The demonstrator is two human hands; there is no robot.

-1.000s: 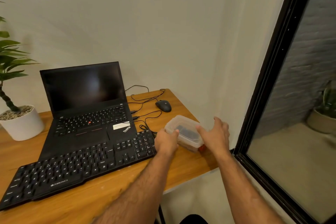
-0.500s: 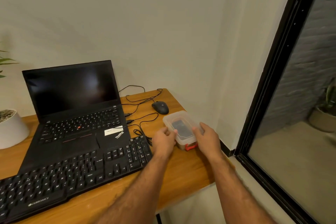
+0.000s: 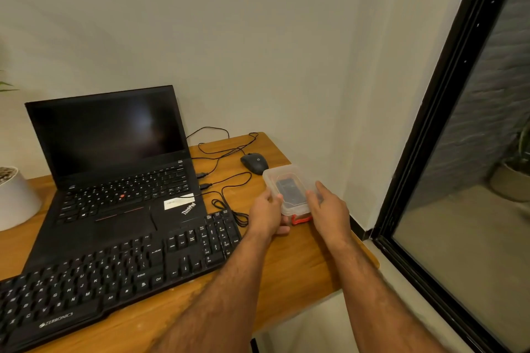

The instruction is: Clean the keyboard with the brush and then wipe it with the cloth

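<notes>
A clear plastic box [image 3: 288, 185] with a lid and a red latch at its near end rests on the wooden desk [image 3: 289, 275], right of the black keyboard [image 3: 114, 269]. Something dark shows through the lid; I cannot tell what it is. My left hand [image 3: 266, 213] grips the box's left side. On the box's right side lies my right hand [image 3: 327, 209], fingers on the lid edge. No brush or cloth is visible outside the box.
An open black laptop [image 3: 114, 169] stands behind the keyboard. A black mouse [image 3: 254, 163] and loose cables [image 3: 226, 195] lie beyond the box. A white plant pot [image 3: 14, 198] is at far left. The desk ends just right of the box, beside a black-framed glass pane [image 3: 430, 135].
The box has come down and a little toward me, from tilted in both hands to resting on the desk. The view has shifted right, and my hands have closed in on the box's sides.
</notes>
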